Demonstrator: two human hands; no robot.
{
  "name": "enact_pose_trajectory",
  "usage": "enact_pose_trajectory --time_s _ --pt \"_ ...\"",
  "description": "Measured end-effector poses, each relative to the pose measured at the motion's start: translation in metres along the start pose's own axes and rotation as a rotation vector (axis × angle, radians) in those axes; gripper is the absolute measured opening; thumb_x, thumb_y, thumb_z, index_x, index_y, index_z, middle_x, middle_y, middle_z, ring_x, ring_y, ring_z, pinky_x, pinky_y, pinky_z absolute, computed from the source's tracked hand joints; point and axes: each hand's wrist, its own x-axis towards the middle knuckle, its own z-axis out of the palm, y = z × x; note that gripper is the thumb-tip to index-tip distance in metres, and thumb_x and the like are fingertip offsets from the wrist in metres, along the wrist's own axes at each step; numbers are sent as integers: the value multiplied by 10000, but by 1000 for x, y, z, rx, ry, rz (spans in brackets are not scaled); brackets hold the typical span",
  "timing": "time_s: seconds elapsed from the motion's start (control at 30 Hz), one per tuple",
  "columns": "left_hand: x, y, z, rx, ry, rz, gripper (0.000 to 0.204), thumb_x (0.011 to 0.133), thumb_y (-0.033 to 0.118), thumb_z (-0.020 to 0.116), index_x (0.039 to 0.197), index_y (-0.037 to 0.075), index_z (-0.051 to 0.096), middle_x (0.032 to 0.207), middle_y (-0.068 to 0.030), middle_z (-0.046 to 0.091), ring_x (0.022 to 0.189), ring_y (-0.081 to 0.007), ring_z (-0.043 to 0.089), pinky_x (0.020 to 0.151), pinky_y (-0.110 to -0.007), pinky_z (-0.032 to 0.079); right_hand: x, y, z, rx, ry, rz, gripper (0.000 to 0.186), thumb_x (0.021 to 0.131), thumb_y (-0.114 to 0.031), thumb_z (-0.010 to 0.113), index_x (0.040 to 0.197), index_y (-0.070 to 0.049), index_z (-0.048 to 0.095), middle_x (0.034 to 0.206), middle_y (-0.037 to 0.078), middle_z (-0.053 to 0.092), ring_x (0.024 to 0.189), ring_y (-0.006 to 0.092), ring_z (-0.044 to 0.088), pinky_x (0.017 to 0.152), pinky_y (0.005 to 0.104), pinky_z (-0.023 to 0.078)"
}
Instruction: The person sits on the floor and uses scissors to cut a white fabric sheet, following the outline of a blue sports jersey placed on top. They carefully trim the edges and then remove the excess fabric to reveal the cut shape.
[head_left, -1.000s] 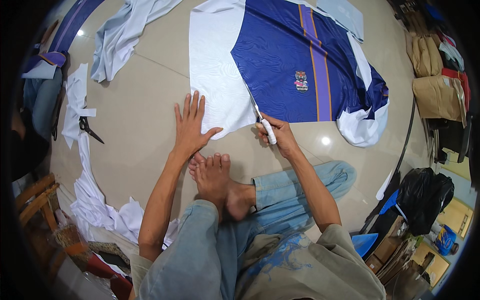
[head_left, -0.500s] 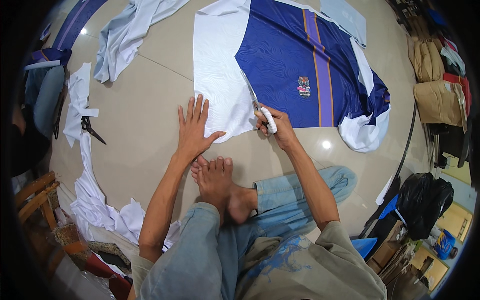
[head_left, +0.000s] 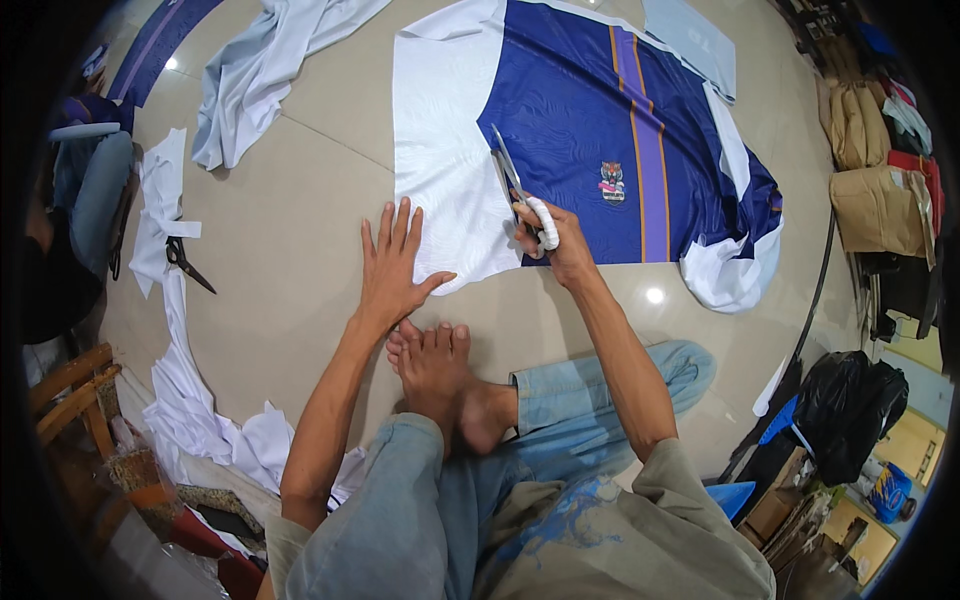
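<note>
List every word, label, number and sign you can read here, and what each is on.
Blue fabric panel: animal-head crest with markings beneath, too small to read.
Pale fabric piece: faint marks, too faint to read.
Blue container: printed markings, too small and blurred to read.
No clearly readable text otherwise.

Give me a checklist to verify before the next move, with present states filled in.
1. Scissors in the right hand: ok.
2. Blades near the border between white cloth and blue cloth: ok.
3. Left hand clear of the blades: ok.
4. Feet off the cloth: ok.
5. Blue cloth smooth at its right end: not ok, bunched.
6. Lower blade under the cloth: cannot tell.
</note>
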Motion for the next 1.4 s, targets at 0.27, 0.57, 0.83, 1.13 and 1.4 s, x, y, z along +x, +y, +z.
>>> enact_pose_trajectory --time_s 0.27,0.57,0.83,1.13,1.4 --pt "0 -1 3 -1 -6 -10 1095 811 690 655 1595 49 238 1681 -154 165 1555 -361 90 1200 -656 17 0 6 8 -3 -22 8 461 897 -240 776 1275 0 666 688 11 606 541 59 523 498 205 384" --pt "2 1 2 -5 -30 -24 1098 809 683 661 1596 49 233 1681 -162 154 1559 -353 71 1205 -648 -4 20 -2 18 -46 -7 -15 546 867 -284 809 1306 1 651 683 1 601 548 61 518 511 207 371" --pt "0 1 2 -13 -41 -32 1084 815 680 657 1590 41 249 1681 -168 150 1561 -351 63 1212 -630 -18 21 -8 18 -149 -1 22 566 860 -263 821 1323 7 638 708 -2 620 568 62 533 515 215 393" --pt "-4 -1 0 22 6 3 973 880 631 622 1563 14 308 1648 -174 244 1547 -368 120 1209 -641 20 -43 11 -15 -947 284 -603 517 842 -116 748 1331 -24 609 1002 146 714 840 287 696 752 352 554" --pt "-10 32 -39 -264 -174 104 663 953 334 641 1505 38 421 1495 -203 451 1475 -372 298 1215 -612 102 -100 37 -144 -1109 649 -556 595 844 -78 693 1417 -23 540 1212 216 684 1121 337 677 979 369 504"
